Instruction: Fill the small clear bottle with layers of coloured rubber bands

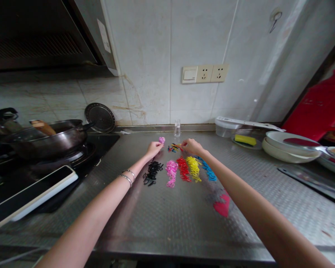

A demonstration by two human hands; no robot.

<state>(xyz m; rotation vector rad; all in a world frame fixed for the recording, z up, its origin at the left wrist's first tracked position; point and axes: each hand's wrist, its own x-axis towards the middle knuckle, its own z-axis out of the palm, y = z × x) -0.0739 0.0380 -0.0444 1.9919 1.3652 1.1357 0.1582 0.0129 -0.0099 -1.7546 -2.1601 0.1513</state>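
Observation:
Small elastic bands lie sorted by colour on the steel counter (184, 208): a black heap (152, 172), a pink heap (171, 172), a red heap (183, 168), a yellow heap (194, 167) and a blue heap (209, 171). Behind them sits a small mixed pile (173, 147). My left hand (154, 148) is closed in a pinch on a pink band (162, 140), held just above the counter. My right hand (192, 146) reaches into the mixed pile with its fingers pinched together; what they grip is too small to make out.
A small clear bottle (177, 128) stands by the wall behind the piles. A wok (44, 139) sits on the stove at left, with a phone (30, 195) lying near it. Plates (292, 147), a plastic container (226, 127) and a sponge (245, 139) crowd the right.

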